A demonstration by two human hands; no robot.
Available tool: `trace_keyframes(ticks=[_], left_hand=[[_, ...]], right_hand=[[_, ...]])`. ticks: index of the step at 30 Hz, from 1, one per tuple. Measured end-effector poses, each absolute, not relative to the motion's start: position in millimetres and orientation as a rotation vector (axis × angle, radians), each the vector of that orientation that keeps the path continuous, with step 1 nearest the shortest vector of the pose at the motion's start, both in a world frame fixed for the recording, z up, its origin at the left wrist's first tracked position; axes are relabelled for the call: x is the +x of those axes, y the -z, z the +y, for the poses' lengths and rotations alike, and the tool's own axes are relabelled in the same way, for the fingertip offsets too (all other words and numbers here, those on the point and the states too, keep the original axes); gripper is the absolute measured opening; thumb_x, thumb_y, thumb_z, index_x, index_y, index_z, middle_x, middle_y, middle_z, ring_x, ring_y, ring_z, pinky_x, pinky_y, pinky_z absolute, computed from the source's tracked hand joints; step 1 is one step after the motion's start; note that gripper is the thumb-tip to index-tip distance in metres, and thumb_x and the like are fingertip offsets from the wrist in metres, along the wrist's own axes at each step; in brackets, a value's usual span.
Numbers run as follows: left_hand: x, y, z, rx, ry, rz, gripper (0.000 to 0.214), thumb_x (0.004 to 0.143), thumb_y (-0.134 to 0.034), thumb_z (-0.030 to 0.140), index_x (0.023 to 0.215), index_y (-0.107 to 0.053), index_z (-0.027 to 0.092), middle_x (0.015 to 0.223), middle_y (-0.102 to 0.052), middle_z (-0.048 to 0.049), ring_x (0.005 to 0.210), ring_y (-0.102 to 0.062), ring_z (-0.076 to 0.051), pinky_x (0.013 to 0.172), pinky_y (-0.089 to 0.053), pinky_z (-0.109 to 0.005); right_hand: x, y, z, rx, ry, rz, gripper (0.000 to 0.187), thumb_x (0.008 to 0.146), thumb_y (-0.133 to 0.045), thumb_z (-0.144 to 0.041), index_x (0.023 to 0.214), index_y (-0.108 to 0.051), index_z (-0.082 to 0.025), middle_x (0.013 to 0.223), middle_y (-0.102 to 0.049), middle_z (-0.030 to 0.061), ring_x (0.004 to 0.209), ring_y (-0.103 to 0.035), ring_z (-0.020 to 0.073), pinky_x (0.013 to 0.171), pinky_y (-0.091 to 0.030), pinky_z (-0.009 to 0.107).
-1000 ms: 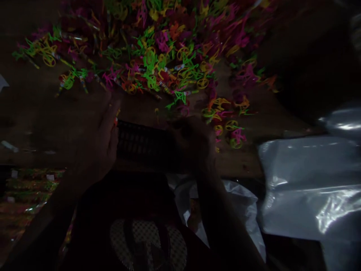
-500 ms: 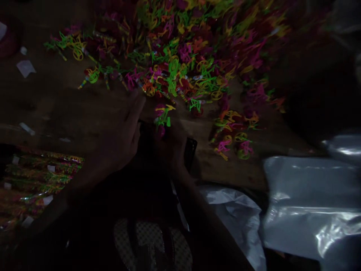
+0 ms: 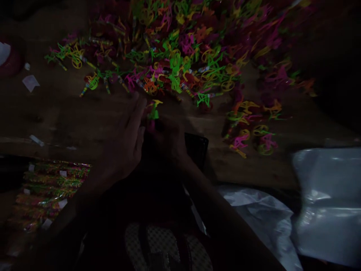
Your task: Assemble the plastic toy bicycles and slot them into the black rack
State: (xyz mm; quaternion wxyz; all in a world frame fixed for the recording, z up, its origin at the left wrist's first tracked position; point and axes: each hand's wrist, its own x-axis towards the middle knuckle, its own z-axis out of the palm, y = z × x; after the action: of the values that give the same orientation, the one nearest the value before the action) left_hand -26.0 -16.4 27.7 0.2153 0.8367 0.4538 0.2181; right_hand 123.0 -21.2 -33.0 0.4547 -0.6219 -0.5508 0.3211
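In the dim head view, my left hand [image 3: 126,135] is held edge-on with its fingers stretched out together and the thumb beside them. My right hand [image 3: 170,139] is closed, dark and partly blurred. From its fingers stick out small plastic trinkets [image 3: 153,112] in green, yellow and pink, close to my left palm. Just beyond both hands lies a large heap of similar bright trinkets [image 3: 175,62], some with striped, stick-like parts. A black tray-like object [image 3: 199,148] shows beside my right wrist, mostly hidden by the hand and arm.
The wooden table [image 3: 64,116] carries paper scraps [image 3: 31,82] on the left and a small trinket cluster [image 3: 242,131] on the right. Packed rows of trinkets [image 3: 56,188] lie lower left. Clear plastic bags [image 3: 329,203] and a crumpled white bag [image 3: 259,214] lie lower right.
My right hand has moved closer to my left hand, bringing the trinkets toward the left palm. The view has shifted, so the table's right-hand things appear farther right.
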Motion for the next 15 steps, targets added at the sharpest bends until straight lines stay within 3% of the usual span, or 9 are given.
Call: trace_keyframes(ticks=[5,9,15], left_hand=[[-24.4,-33.0,-15.1,2.339,-0.57,1.249,0.05,0.104,-0.031,0.025,0.153,-0.034,0.026,0.164,-0.035,0.0001,0.155,-0.025,-0.018,0.13,-0.023,-0.041],[-24.8,-32.9,-13.4,2.308,-0.543,1.249,0.052,0.104,-0.03,0.028,0.156,-0.031,0.034,0.162,-0.037,0.0042,0.155,-0.023,-0.02,0.131,-0.023,-0.045],[-29.0,-29.9,-15.6,2.19,-0.485,1.308,0.056,0.103,-0.038,0.044,0.157,-0.025,0.042,0.15,-0.053,0.0053,0.154,-0.028,-0.028,0.122,-0.04,-0.05]], right_hand=[[127.3,33.0,-17.8,-1.398,-0.879,-1.332,0.029,0.091,-0.057,-0.041,0.083,-0.075,-0.02,0.084,-0.076,0.004,0.082,-0.07,0.022,0.078,-0.052,0.033],[125.6,32.0,-20.5,-1.515,-0.766,-1.438,0.022,0.091,-0.056,-0.027,0.096,-0.076,-0.022,0.092,-0.078,0.0041,0.087,-0.069,0.0223,0.081,-0.052,0.034],[123.1,31.9,-19.8,-1.63,-0.574,-1.718,0.028,0.093,-0.049,-0.019,0.101,-0.075,-0.022,0.093,-0.076,0.0042,0.085,-0.066,0.0201,0.079,-0.048,0.03]])
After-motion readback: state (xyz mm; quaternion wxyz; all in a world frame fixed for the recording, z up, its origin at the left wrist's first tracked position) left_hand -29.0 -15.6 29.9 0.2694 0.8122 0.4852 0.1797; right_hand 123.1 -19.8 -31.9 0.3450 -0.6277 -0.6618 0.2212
